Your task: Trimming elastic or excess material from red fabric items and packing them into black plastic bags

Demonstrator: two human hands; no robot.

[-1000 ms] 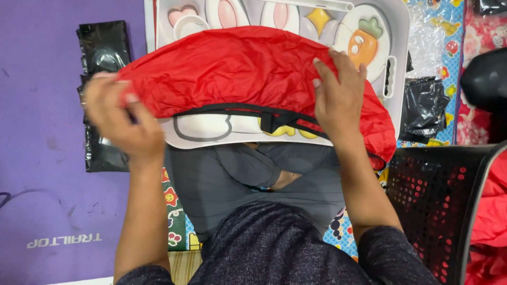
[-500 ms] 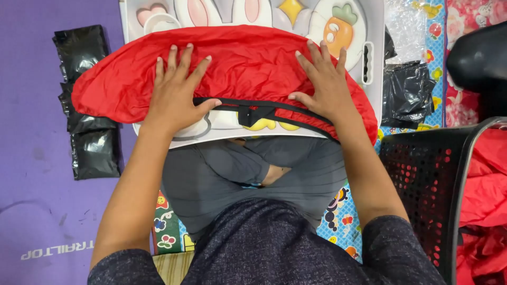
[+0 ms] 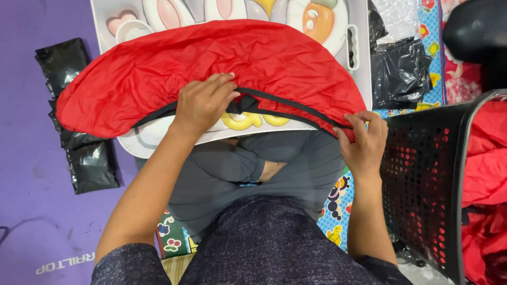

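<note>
On the white tray across your lap lies the red fabric cover, spread wide into a flattened crescent with its black-trimmed edge turned toward you. Judging by how it lies, the smoothing looks well along: the cloth is laid out flat over the tray, though creases run all across it, and its left end hangs off the tray onto the black plastic bags on the purple mat. It is not yet folded down to a small packet, so most of the folding looks to be left.

Your left hand rests near the middle of the near edge, fingers curled together and pressing down on the red cloth just where the black trim bunches; you seem to be pinning it rather than lifting it. Your right hand is at the right end of the crescent, thumb and fingers pinched on the trimmed hem where it runs off the tray's near right corner.

To your right stands a black perforated basket with more red fabric beyond its rim, so further pieces probably wait. More black bags lie far right, beside the tray.
</note>
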